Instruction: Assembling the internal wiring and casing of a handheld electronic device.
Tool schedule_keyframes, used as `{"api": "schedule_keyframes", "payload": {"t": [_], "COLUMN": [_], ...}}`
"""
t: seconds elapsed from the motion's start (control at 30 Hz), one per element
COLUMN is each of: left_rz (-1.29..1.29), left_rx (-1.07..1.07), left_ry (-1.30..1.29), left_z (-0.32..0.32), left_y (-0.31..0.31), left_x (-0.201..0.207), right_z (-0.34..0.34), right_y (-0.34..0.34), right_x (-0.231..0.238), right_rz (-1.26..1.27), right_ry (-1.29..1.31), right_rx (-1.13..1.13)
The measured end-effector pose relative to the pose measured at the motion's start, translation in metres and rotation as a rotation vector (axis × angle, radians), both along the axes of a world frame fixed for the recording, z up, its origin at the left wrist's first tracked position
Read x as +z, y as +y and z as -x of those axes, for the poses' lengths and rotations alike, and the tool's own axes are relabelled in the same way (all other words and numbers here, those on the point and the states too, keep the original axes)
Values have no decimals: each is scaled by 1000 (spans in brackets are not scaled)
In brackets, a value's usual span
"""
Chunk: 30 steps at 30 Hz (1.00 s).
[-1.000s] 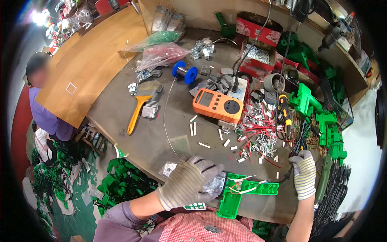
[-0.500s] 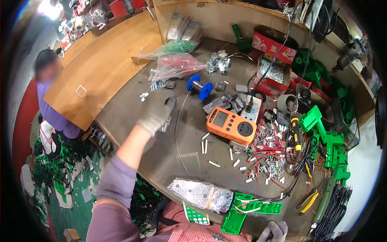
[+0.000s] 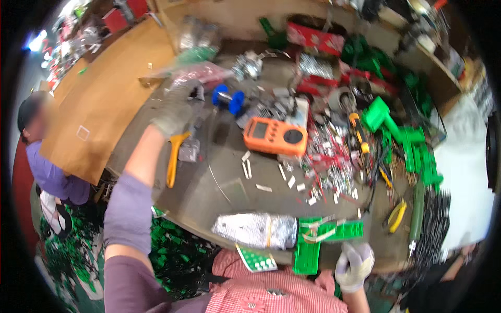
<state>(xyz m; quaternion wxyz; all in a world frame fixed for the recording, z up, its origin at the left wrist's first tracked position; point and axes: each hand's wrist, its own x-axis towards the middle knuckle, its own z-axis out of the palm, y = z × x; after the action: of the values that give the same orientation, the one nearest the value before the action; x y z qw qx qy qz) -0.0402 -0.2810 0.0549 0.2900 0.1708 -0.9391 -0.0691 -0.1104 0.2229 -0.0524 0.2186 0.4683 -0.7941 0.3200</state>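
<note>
My left hand (image 3: 175, 110), in a grey glove, reaches over the far left of the bench beside the clear and red plastic bag (image 3: 201, 74). Motion smears its fingers, so what they do is unclear. Just below its wrist lies a yellow-handled tool (image 3: 173, 161), next to a small grey finned metal part (image 3: 189, 151). My right hand (image 3: 355, 266), also gloved, is at the bench's front edge with its fingers curled in and nothing visible in them. Close by lies a green plastic housing (image 3: 307, 255) with wires, joined to a silvery wrapped piece (image 3: 255, 229).
An orange meter (image 3: 275, 136) sits mid-bench beside a blue wire spool (image 3: 228, 99). Red wires and white connectors (image 3: 334, 161) are heaped to its right. Yellow pliers (image 3: 397, 216) and a green soldering iron (image 3: 417, 214) lie at the right. A person (image 3: 47, 156) is at the far left.
The view has shifted. My left hand has moved farther away, toward the plastic bags, and the yellow-handled tool now shows. My right hand has risen more fully into view.
</note>
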Motion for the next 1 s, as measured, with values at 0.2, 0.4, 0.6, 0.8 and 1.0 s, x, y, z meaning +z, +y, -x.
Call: {"api": "schedule_keyframes", "payload": {"t": [0.2, 0.4, 0.6, 0.8, 1.0], "left_rz": [-405, -1134, -1030, -631, -605], "left_rx": [-639, -979, -817, -719, -509], "left_ry": [-301, -239, -88, -51, -310], "left_z": [-64, -104, -109, -108, -82], "left_y": [186, 281, 290, 289, 269], "left_x": [5, -43, -45, -50, -39], "right_z": [2, -48, -62, -64, -43], "right_y": [5, -24, -12, -14, -10], "right_x": [13, 76, 70, 68, 37], "right_rz": [-40, -232, 183, 137, -11], "right_ry": [-32, -867, -2049, -1957, -553], "right_rx": [-7, 597, 376, 335, 168]}}
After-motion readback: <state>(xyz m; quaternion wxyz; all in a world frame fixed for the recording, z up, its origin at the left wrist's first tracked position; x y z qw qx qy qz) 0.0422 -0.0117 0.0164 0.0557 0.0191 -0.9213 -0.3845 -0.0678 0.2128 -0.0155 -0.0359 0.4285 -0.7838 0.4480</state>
